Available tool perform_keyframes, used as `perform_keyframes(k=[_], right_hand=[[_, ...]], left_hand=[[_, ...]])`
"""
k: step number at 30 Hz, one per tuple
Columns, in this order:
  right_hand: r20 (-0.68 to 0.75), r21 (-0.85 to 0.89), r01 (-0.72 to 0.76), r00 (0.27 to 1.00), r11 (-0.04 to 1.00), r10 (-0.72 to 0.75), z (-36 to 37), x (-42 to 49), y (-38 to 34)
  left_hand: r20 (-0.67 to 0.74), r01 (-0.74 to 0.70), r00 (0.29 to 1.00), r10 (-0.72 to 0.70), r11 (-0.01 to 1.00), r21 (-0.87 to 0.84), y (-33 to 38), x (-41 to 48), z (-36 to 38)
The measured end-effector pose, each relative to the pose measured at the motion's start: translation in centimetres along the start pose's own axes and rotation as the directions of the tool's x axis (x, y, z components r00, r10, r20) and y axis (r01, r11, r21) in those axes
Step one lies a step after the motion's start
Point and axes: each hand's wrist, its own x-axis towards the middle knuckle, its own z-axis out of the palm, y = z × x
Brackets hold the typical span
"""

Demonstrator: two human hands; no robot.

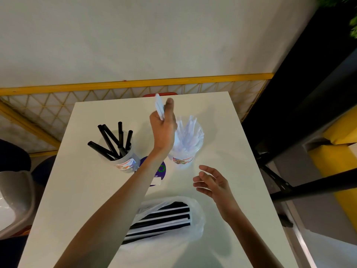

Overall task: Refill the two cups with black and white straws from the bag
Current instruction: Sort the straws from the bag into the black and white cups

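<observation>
Two clear plastic cups stand on the white table [241,190]. The left cup [123,159] holds several black straws [114,140]; the right cup [185,151] holds several white straws [188,132]. My left hand [163,130] is raised just left of the right cup and is shut on a white straw [159,106] that points up and away. My right hand [211,181] hovers open above the table, in front of the right cup. A clear plastic bag [195,215] with black and white straws [162,219] lies near the front edge, partly under my left forearm.
A purple round sticker [161,171] lies on the table between the cups. A grey chair [15,200] stands at the left. A dark table frame [309,188] and a yellow seat [340,144] are at the right. A wall with yellow trim runs behind.
</observation>
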Motion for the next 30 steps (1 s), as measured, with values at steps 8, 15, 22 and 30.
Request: perform_keyframes(k=[8, 15, 22, 30], right_hand=[[-0.010, -0.014, -0.008, 1.000, 1.000, 0.008, -0.7, 0.8, 0.4], [-0.030, -0.011, 0.002, 1.000, 1.000, -0.002, -0.5, 0.9, 0.7], [-0.066, -0.016, 0.020, 0.998, 1.000, -0.021, -0.4, 0.7, 1.0], [-0.097, 0.012, 0.031, 0.995, 0.999, -0.029, -0.5, 0.2, 0.7]], left_hand=[[0.034, -0.230, 0.973, 0.228, 0.944, 0.238, -5.6, -0.5, -1.3], [0.240, -0.475, 0.876, 0.419, 0.654, 0.589, -6.7, -1.2, -2.6], [0.740, -0.757, 0.634, 0.227, -0.012, 0.653, -8.4, -3.4, -1.6], [0.650, -0.634, 0.746, 0.145, -0.147, 0.759, -8.3, -0.5, -2.4]])
